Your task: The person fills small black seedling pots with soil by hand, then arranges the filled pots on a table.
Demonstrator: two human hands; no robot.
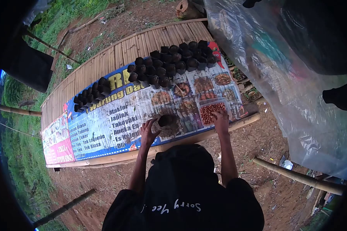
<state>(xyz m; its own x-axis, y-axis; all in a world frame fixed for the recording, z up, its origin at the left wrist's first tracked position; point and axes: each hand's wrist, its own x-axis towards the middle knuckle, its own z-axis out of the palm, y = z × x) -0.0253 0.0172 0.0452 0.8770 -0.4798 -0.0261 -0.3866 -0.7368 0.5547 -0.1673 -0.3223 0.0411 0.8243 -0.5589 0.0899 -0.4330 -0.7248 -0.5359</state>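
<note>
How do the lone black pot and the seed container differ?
The black pot is round; the seed container is rectangular. The pot is opaque; the container looks translucent. The left hand is beside the pot; the right hand is over the container's reddish seeds. Both sit on the table.

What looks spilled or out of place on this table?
Brown, soil-like dirt is scattered on the banner around the lone dark pot beside the left hand. It looks spilled, since it lies outside the pot. Dark smudges also mar the banner's white middle.
</note>
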